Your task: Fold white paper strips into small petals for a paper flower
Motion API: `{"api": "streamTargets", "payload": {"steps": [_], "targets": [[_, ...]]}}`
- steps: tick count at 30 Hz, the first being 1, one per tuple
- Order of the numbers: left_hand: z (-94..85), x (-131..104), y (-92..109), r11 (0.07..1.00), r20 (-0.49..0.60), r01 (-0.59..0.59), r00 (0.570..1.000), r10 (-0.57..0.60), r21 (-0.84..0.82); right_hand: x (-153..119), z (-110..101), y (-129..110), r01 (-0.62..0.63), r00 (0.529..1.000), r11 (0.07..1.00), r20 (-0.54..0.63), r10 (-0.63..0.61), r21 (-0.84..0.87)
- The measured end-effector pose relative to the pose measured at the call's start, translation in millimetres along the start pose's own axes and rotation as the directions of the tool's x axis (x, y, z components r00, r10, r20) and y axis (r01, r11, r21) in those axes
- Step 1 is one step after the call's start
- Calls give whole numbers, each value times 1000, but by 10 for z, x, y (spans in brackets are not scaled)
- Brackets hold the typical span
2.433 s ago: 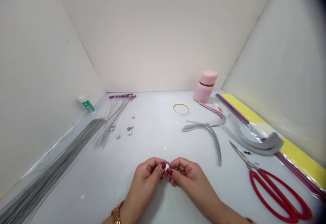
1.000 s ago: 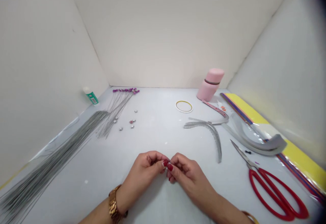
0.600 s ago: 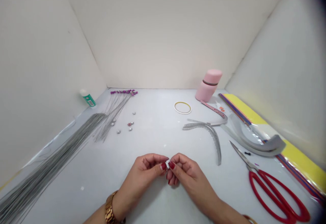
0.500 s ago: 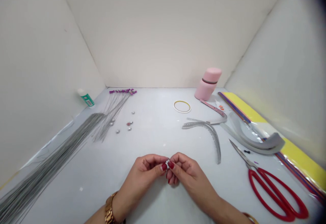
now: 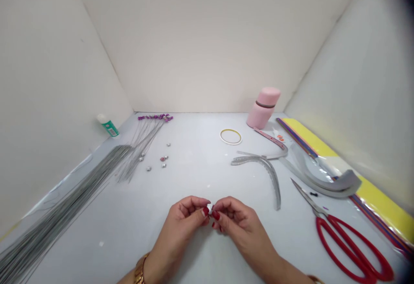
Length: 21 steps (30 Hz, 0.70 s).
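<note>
Red scissors (image 5: 320, 210) lie on the table (image 5: 190, 154) beyond the person's right forearm, their point near the curled silver strips (image 5: 275, 185); a wide swing of that arm could brush the handles and push the point into the strips. Across the table, the long gray wires (image 5: 74, 195) fan out loosely, and a careless sweep by the left arm, its gold watch (image 5: 139, 271) leading, could snag and tangle them. Small silver stars (image 5: 148, 169) sit loose beside the wire ends, light enough, by the look of them, to scatter at a nudge. The smallest risk in size is the likeliest: a tiny silver piece (image 5: 210, 209), raised between the hands at the near side of the table, could crease if the thumbs press too hard, or slip out if either pinch relaxes, since only fingertips hold it. The grip is closed on both sides, with the left hand (image 5: 181, 221) and the right hand (image 5: 241, 223) each pinching the piece between thumb and finger.

Compared with a second ago, the whole view shifts slightly as the camera moves, while the table's layout appears unchanged. The thumbs part a little, and the piece, nearly hidden then, now shows a bright face.
</note>
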<state>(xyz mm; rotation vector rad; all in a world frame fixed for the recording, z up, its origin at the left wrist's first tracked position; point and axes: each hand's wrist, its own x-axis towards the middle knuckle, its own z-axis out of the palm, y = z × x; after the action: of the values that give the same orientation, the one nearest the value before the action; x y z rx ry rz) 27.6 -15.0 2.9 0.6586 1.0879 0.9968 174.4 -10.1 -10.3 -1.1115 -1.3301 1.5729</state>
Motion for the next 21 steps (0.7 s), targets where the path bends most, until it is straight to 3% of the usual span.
{"api": "streamTargets", "payload": {"steps": [8,21], "targets": [[-20,-3,-25,1000,18,-17,1000,16,23,9,5,-27,-34,999,996,-22,36,83],[-4,4,-8,994,-18,-60,998,62,93,7,26,-58,-109,989,992,-91,115,69]]}}
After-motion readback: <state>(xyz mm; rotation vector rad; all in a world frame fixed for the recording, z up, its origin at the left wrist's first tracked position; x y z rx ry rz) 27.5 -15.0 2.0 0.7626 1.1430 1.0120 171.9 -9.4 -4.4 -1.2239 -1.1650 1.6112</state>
